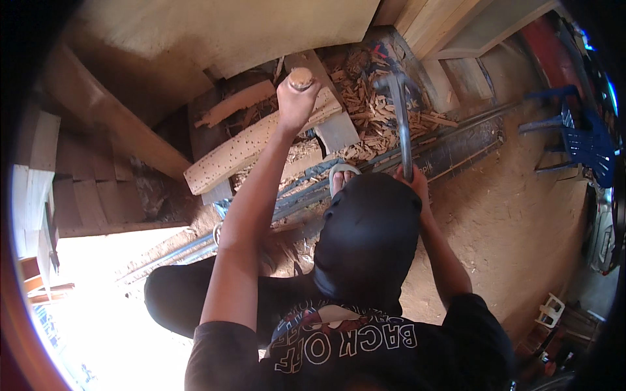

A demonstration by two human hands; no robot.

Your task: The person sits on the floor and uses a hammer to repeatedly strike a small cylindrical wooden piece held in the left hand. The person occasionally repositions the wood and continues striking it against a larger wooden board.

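Observation:
My left hand (295,107) is closed around an upright wooden handle with a round, pale top (301,77); whatever is below the fist is hidden. Beneath and beside it lies a long wooden board (228,153) dotted with rows of small holes or marks, over other boards and wood chips (365,98). My right hand (414,182), partly behind my black-clad knee (365,241), grips the shaft of a steel hammer (401,124), whose head is raised over the chips to the right of the left fist.
My sandalled foot (340,179) is by long metal bars (463,146). A large wooden panel (274,26) spans the top, with leaning boards (114,120) at left. A blue plastic chair (580,133) stands at right, a small white chair (549,309) at lower right.

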